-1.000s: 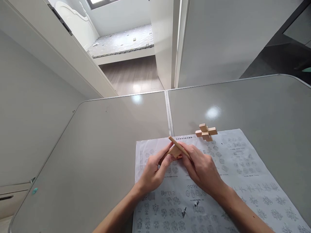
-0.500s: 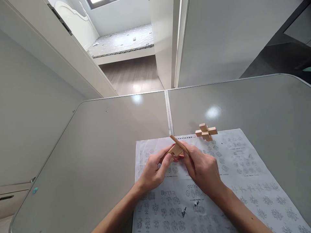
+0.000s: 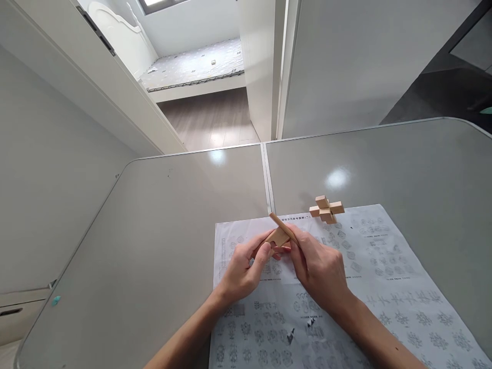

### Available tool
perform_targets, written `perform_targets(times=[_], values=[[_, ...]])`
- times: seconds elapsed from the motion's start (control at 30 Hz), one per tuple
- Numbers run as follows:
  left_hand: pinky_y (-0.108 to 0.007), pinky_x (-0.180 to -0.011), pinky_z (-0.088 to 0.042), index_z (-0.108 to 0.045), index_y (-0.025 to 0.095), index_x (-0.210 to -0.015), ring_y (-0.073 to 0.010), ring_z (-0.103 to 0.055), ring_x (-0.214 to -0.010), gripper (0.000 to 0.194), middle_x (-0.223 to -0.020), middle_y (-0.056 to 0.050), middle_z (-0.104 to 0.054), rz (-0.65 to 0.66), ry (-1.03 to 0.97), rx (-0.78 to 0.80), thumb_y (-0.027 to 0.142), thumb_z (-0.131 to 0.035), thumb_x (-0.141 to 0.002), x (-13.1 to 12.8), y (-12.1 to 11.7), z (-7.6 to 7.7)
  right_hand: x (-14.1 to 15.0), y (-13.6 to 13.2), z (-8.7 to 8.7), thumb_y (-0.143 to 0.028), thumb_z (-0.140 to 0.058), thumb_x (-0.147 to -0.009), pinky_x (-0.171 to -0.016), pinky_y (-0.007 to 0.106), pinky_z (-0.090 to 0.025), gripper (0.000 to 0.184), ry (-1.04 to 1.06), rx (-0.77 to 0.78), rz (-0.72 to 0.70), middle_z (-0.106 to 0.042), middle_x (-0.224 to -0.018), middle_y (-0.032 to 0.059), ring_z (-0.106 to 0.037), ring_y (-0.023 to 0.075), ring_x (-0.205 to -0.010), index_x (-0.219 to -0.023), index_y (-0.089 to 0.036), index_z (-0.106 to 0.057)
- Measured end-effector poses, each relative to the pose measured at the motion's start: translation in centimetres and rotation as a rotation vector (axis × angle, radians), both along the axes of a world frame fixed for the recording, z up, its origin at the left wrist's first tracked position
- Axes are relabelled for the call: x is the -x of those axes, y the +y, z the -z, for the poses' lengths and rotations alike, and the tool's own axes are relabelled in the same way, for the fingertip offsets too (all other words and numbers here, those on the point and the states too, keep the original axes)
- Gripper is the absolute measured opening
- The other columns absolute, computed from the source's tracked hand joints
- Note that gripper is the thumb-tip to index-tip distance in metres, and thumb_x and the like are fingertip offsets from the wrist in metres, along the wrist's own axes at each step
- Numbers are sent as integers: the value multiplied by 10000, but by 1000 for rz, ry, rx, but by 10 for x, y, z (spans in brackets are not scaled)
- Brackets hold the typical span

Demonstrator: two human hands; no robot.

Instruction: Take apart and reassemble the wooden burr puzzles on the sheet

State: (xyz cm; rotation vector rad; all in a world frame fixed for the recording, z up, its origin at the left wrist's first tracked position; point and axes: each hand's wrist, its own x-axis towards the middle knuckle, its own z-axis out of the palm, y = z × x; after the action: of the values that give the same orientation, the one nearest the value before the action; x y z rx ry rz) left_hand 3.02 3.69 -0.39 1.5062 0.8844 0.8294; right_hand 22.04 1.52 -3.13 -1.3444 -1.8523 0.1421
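Observation:
Above the printed sheet, my left hand (image 3: 246, 266) is closed on a flat wooden puzzle piece (image 3: 279, 237) with a notch in its edge. My right hand (image 3: 321, 261) pinches a slim wooden stick (image 3: 282, 226), which slants across the flat piece and points up and left. The two pieces appear to touch, but my fingers hide part of where they meet. Beyond my right hand, an assembled wooden burr puzzle (image 3: 326, 209) of crossed bars rests at the top edge of the sheet.
Under my hands lies a large white sheet (image 3: 265, 294) of printed puzzle diagrams, with small dark torn spots. It lies on a grey table (image 3: 154, 246) with a pale seam. Past the table's far edge are a doorway and a bed (image 3: 196, 64).
Hardly anything differs. Both hands keep their grip on the wooden pieces, with only a very slight shift of the fingers; the burr puzzle stays in place.

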Motion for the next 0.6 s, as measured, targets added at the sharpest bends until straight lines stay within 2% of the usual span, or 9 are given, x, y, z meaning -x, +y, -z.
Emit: perform_targets(times=[0.27,0.4,0.6], values=[[-362,-920,-613,-606,219,-1498,-220,-764,-977,428,-1236,-91,-793,2,21,11,344,-435,-1126,0,1,-2,2,0,1,-182,-514,-1116,-525,238,-430,292,-25,-17,50,-819,-908,40,-718,121,-620,-1375,-140,-641],[-370,-943,-615,-605,231,-1502,-220,-772,-990,424,-1253,-86,-790,-4,9,29,335,-435,-1128,0,0,-3,-1,1,-1,-165,-528,-1104,-569,225,-468,301,37,-12,-15,-809,-908,38,-701,110,-621,-1380,-138,-646],[-384,-980,-635,-626,246,-1485,-270,-764,-1161,410,-1357,-90,-752,0,-126,110,330,-458,-1121,-2,1,-4,-5,3,-2,-158,-588,-1084,-539,227,-435,306,68,-62,-40,-739,-750,-7,-532,90,-499,-1379,-140,-666]])
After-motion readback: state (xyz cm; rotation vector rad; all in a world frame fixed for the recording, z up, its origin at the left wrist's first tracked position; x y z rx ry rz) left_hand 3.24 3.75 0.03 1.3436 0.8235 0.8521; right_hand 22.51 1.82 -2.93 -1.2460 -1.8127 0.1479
